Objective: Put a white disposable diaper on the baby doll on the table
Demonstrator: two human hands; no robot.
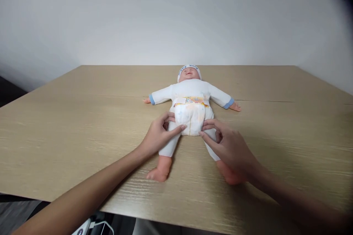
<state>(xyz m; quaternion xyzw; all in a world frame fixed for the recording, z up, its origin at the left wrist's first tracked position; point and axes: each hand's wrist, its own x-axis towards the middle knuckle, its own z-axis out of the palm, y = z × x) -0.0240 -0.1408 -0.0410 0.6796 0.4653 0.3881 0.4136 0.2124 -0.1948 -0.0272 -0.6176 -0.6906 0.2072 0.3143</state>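
A baby doll point(190, 93) in a white suit with blue cuffs and a white cap lies on its back on the wooden table point(82, 117), head away from me, arms spread. A white diaper point(191, 115) with a coloured waistband is wrapped round its hips. My left hand point(158, 136) rests on the doll's left-side thigh, fingers bent, thumb and forefinger touching the diaper's lower edge. My right hand point(228, 147) lies over the other leg, fingertips pinching at the diaper's right leg edge. Both bare feet stick out towards me.
A white wall stands behind the table's far edge. Below the near table edge at the lower left lies a white device with a cable point(93, 227). The floor is dark at the far left.
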